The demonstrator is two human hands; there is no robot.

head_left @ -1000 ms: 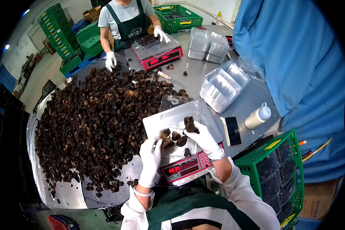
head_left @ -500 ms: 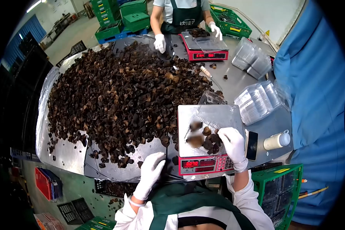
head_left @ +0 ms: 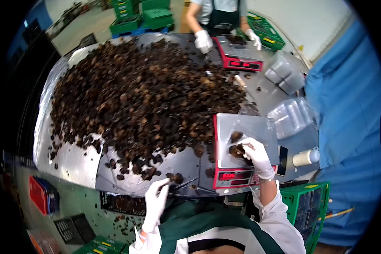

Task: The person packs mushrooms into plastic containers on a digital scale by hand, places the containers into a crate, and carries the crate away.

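Observation:
My right hand (head_left: 257, 156), in a white glove, reaches over the plate of a red-and-silver weighing scale (head_left: 264, 127). Its fingers are closed around dark dried wood ear mushrooms (head_left: 236, 150). Another mushroom piece (head_left: 236, 136) lies just above them, and faint clear plastic shows around these pieces. My left hand (head_left: 156, 203), also gloved, hovers at the near table edge, thumb and fingers apart, holding nothing I can see. Two loose mushroom pieces (head_left: 175, 178) lie just beyond its fingertips. A broad heap of mushrooms (head_left: 139, 97) covers the table to the left.
Across the table, a co-worker's gloved hands (head_left: 203, 41) flank a second scale (head_left: 241, 53). Stacked clear plastic boxes (head_left: 290, 116), a phone (head_left: 282, 160) and a pale bottle (head_left: 305, 157) sit to the right. A green crate (head_left: 305, 211) stands beside me.
Fewer mushroom pieces lie on the near scale. My right hand has closed around some of them. My left hand has shifted left and down. The whole view has moved and blurred slightly.

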